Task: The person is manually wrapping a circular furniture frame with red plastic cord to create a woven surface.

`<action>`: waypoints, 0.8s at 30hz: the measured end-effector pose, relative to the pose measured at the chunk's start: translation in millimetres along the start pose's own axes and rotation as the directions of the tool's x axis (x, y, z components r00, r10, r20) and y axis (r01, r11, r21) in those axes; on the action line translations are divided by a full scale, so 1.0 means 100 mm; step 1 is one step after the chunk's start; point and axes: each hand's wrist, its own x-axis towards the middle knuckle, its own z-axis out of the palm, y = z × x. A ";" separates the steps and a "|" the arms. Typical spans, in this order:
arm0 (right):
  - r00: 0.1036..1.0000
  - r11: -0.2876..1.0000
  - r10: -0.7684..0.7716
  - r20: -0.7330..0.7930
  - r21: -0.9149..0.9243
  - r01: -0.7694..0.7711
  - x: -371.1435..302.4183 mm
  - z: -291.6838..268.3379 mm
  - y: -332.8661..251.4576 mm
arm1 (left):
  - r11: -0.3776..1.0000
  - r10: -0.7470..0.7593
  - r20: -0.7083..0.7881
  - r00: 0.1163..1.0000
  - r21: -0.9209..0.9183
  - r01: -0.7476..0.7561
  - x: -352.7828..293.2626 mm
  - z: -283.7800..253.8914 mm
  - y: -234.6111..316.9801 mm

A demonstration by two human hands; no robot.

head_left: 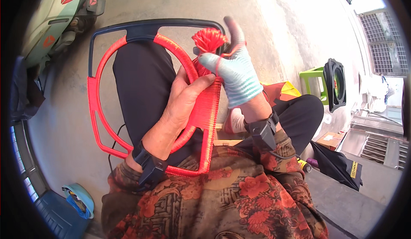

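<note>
Across the lap, the chair frame (128, 93) lies tilted, its curved bars wrapped in red cord. Left hand (177, 110) is bare, grip closed around the wrapped bar near the frame's right edge, thumb pressing on the cord. Right hand (237, 74) wears a pale blue knit glove, grip pinched shut on a red cord bundle (208, 40) up at the frame's top right corner, right against the dark unwrapped top bar. Black wrist devices sit on both arms. Around: scooter (60, 16) far left on the floor, green stool (314, 78) off right, blue hat (81, 198) lower left.
</note>
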 end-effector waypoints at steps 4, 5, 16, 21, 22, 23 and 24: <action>0.989 0.936 0.094 0.118 -0.348 -0.048 0.04 -0.03 -0.19 | 0.999 0.031 0.032 0.999 -0.019 -0.030 -0.01 -0.03 0.00; 0.992 0.903 0.053 0.118 -0.430 0.003 0.03 -0.07 -0.26 | 0.999 0.043 0.008 0.999 -0.005 -0.043 -0.01 -0.03 -0.01; 0.947 0.871 -0.035 -0.320 -0.474 -0.129 -0.42 -2.19 -0.67 | 0.989 -0.076 0.003 0.997 0.124 0.075 -0.08 0.01 0.06; 0.966 0.874 -0.077 -0.245 0.450 0.184 -0.41 -2.29 -0.62 | 0.985 -0.022 -0.032 0.999 0.168 0.027 -0.11 -0.01 0.06; 0.936 0.873 -0.082 -0.343 0.428 0.233 -0.38 -2.15 -0.60 | 0.985 -0.025 -0.025 0.999 0.171 0.029 -0.12 0.00 0.07; 0.898 0.935 -0.082 -0.432 0.278 0.219 -0.37 -1.98 -0.51 | 0.983 -0.039 -0.016 0.999 0.177 0.041 -0.11 0.00 0.07; 0.957 0.965 -0.030 -0.289 0.240 0.103 -0.37 -1.75 -0.50 | 0.981 -0.056 -0.009 0.998 0.188 0.057 -0.11 0.01 0.07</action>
